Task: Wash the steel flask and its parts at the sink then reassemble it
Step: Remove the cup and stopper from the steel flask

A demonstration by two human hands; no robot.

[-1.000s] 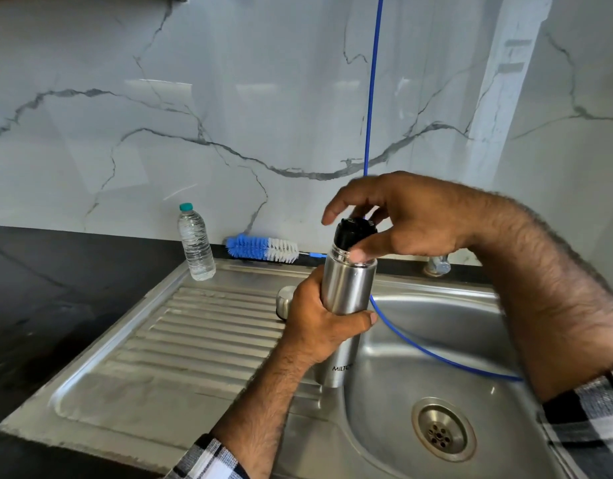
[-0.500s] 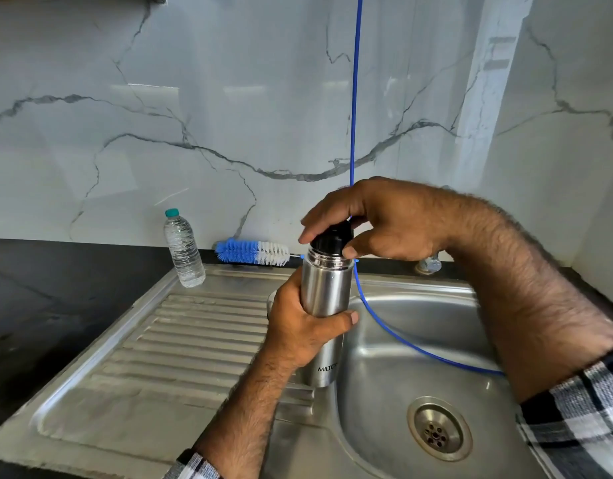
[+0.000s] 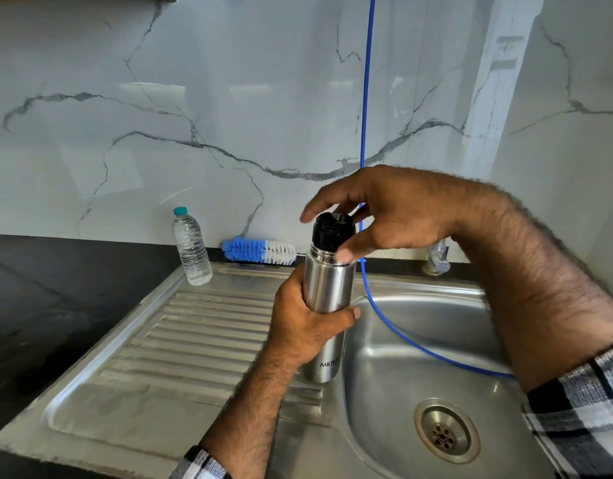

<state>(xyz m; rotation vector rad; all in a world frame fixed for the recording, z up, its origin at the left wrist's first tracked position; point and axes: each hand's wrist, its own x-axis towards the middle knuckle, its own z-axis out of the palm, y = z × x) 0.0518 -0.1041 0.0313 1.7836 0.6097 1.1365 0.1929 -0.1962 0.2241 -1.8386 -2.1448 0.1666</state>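
- At the frame's centre in the head view, the left hand (image 3: 308, 326) grips the upright steel flask (image 3: 327, 299) over the sink (image 3: 436, 326), beside the drainboard.
- At one o'clock from the flask, the right hand (image 3: 384, 216) curls round the black stopper (image 3: 332, 231), thumb at its base.
- Judging by this, the stopper is being turned; the next move calls for a steady hold and a twist.

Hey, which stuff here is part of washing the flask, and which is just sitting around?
In use: steel flask, black stopper, left hand, right hand, sink, bottle brush.
Lying about: water bottle, blue hose, tap.
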